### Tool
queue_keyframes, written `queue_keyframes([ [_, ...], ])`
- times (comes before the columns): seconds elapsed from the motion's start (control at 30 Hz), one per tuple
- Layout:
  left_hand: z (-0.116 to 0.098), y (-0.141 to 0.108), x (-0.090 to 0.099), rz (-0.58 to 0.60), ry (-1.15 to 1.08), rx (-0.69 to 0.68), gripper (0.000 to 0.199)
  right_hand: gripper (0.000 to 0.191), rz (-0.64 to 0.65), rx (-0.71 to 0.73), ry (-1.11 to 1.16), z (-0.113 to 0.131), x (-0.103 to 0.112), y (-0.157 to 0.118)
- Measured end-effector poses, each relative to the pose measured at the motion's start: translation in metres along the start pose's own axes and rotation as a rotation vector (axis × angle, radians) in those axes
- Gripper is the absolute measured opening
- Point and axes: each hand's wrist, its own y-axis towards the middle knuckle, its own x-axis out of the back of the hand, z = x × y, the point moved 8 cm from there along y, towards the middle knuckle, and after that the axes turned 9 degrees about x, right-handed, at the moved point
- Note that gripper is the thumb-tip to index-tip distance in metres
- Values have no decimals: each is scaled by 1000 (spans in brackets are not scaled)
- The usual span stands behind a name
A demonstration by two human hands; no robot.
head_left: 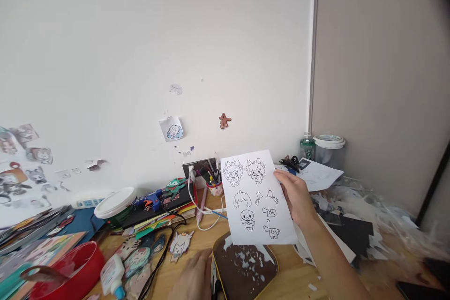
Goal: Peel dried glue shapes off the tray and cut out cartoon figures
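My right hand (294, 197) pinches the right edge of a white sheet of paper (258, 221) and holds it up, facing me. Black outline drawings of small cartoon figures, hair, ears and clothes cover the sheet. Below it lies a dark brown mat (242, 267) with a yellow edge and white smears; the paper hides its upper part. My left hand (193, 274) is low over the table, left of the mat and smeared by motion, so its fingers are unclear. Right beside it, a pair of scissors (215, 286) is partly visible between hand and mat.
On the left stand a red bowl (84, 267), a white glue bottle (112, 274) and a white-lidded tub (116, 201). A blue glue gun (153, 200) rests on stacked books. A black cable (163, 255) crosses the table. Plastic wrap (383, 229) and papers pile up at right.
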Motion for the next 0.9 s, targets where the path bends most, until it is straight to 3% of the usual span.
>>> queue_keyframes([
  [0.1, -23, 15, 21, -60, -481, 46, 41, 26, 15, -12, -9, 0, -4, -3],
  [0.2, -42, 31, 25, 15, -678, 77, 48, 25, 22, -16, -10, 2, -9, -8],
  [0.37, -62, 48, 21, 180, -909, 2, 48, 25, 48, -50, -20, -1, -13, -12],
  [0.6, -78, 48, 15, 370, -1075, -74, 44, 28, 52, -84, -64, -3, -20, -17],
  [0.9, -69, 55, 16, 368, -1090, -65, 44, 34, 121, -72, -163, -15, -27, -22],
])
